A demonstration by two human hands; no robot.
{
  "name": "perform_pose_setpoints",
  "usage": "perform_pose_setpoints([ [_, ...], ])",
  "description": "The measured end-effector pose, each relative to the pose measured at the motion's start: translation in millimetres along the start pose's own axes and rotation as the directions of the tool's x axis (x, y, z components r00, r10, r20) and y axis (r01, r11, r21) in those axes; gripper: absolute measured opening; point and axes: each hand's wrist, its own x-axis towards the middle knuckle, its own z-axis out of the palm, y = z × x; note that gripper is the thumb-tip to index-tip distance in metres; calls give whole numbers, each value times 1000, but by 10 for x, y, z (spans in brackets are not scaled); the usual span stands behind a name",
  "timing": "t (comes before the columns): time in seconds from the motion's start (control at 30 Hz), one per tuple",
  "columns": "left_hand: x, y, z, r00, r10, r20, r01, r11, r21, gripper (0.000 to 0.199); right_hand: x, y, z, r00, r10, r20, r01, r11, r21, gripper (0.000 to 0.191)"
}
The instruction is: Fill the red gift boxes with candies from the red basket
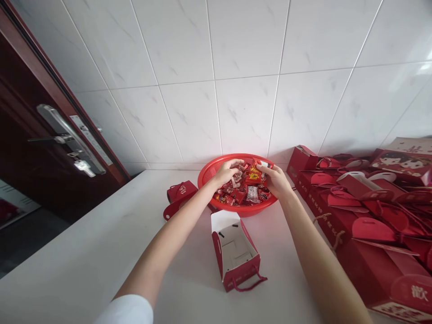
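Observation:
A red plastic basket [202, 177] against the wall holds many wrapped sweets [238, 196], mostly red, some white. My right hand [277, 181], at its right side, grips a red packet [254, 174] with yellow characters, thumb on top. Over the basket's left part reaches my left hand [227, 173], its thumb and fingers curved and apart just above the sweets. I cannot make out anything held in it. In front of the basket stands a red gift box [241, 274] with its top open, showing a white inside with no sweets. A dark red cord handle [251, 286] hangs at its near end.
Left of the basket lies another red box [181, 191], partly behind my left forearm. Many red gift boxes [371, 270] crowd the right side of the white table [101, 243]. A tiled wall [185, 121] stands behind; a dark door with a metal handle [60, 138] is at left.

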Motion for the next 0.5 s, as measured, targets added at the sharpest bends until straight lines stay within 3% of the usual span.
perform_pose_setpoints([
  [0.2,-17,-13,3,997,69,-39,-69,998,-3,38,-26,13,20,997,57,48,-54,997,-61,36],
  [0.5,-39,12,39,995,91,49,-84,990,-114,40,-19,52,16,999,13,31,-9,995,-103,37],
])
